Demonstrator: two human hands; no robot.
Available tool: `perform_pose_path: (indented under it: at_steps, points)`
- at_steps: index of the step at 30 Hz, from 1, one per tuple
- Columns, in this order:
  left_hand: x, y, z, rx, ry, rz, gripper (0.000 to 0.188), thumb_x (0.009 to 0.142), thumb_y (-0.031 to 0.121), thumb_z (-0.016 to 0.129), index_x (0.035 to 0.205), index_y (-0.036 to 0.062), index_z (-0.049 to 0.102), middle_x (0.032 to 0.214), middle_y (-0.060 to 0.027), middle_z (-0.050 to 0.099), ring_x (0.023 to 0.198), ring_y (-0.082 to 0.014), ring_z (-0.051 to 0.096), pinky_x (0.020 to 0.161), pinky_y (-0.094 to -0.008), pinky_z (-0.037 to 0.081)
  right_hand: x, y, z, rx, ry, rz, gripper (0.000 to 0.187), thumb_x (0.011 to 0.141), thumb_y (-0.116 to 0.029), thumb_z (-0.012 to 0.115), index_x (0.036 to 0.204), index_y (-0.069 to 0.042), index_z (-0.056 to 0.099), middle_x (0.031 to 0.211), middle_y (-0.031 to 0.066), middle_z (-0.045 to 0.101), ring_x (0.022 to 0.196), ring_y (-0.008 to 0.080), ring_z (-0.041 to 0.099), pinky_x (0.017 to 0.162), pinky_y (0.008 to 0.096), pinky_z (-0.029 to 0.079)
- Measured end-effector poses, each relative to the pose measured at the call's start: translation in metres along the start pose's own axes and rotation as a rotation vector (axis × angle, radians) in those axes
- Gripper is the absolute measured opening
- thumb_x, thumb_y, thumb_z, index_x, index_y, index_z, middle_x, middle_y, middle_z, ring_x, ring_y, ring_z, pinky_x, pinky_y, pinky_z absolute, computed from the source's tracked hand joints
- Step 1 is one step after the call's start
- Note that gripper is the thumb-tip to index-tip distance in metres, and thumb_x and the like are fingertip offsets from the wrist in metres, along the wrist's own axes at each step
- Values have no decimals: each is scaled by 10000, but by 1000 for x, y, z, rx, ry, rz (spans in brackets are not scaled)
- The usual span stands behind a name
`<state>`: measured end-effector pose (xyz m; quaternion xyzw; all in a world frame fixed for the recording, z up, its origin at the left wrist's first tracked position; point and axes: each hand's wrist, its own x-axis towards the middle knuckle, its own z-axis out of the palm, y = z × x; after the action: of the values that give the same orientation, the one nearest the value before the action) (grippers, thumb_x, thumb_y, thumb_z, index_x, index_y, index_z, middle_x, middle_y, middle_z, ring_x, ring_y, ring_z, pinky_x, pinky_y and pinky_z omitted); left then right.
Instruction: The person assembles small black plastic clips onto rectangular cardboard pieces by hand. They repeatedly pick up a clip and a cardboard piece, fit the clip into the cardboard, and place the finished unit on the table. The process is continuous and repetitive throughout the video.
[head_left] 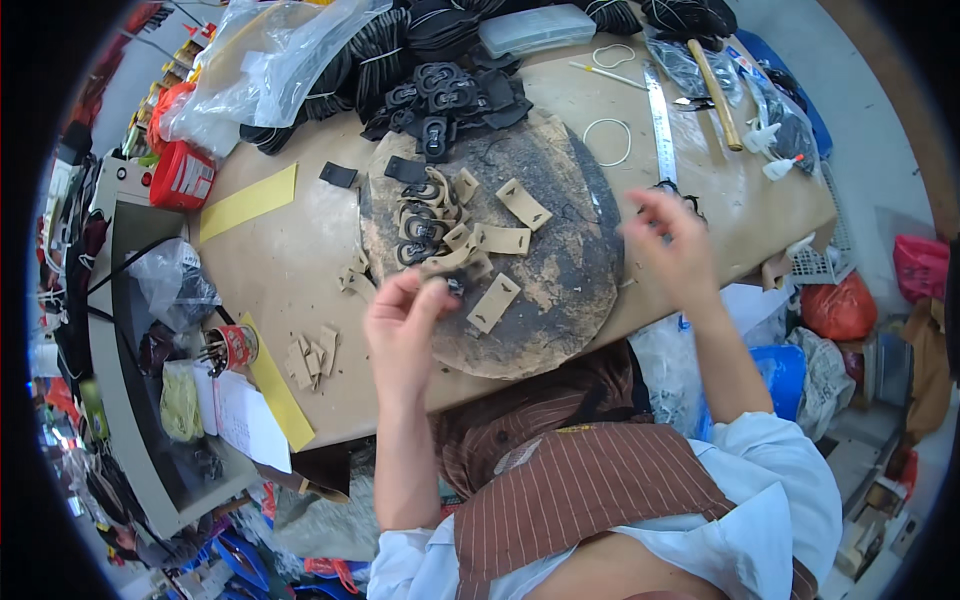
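Note:
My left hand [402, 315] is raised over the near left part of a round, worn board [560, 300]. Its thumb and fingers pinch a beige tab with a black buckle [455, 286], slightly blurred. Off the board's right edge hovers my right hand [672, 245], smeared by motion, its fingers partly curled. A dark spot shows among those fingers, too unclear to name. Slotted beige tabs [494, 303] lie loose on the board. Beside them are black buckles [420, 228] on beige tabs, in a heap. More black buckles on black straps [440, 95] are piled at the far edge.
Small beige pieces [312, 357] and yellow strips [250, 203] lie at the left. A red tub [183, 175] and a can of tools [230, 347] stand there too. Toward the far right are a steel ruler [660, 125], a wooden-handled hammer [714, 95] and a small white bottle [778, 168].

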<state>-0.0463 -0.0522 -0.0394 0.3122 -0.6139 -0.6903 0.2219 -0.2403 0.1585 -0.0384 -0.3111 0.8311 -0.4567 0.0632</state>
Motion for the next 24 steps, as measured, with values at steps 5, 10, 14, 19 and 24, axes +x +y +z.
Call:
perform_pose_path:
  at_steps: [5,10,14,19,24]
  points:
    - [-8,-2,32,1028,160,714,459,754,274,678,1175,154,540,1365,-185,288,1216,-302,320,977,-418,270,28,67,-32,-342,166,10,253,761,-126,657,979,-6,610,852,104,586,670,181,566,596,290,473]
    - [14,-15,50,1302,-193,889,428,742,359,657,1154,290,562,1419,-92,270,1296,-324,189,1024,-499,93,33,48,-15,-167,159,61,129,770,-71,633,872,8,630,772,70,574,620,103,540,570,224,439]
    - [58,-13,42,1411,-166,962,303,757,294,640,1060,297,616,1240,7,499,1249,-241,326,1019,-499,103,35,36,-4,139,188,25,121,790,-45,614,898,10,618,773,26,571,646,60,524,573,195,417]
    - [64,3,13,1382,-135,926,385,764,281,642,1138,213,581,1189,-45,550,1232,-231,379,1018,-506,92,9,-7,7,563,-53,79,122,801,0,585,919,4,612,813,12,571,709,46,514,608,184,410]
    - [-31,9,48,120,-372,221,449,771,122,685,1174,2,526,1082,-145,603,984,-162,581,801,-290,480,-21,-46,35,595,-302,-94,131,785,9,593,907,-18,630,822,19,551,738,60,513,614,193,409]
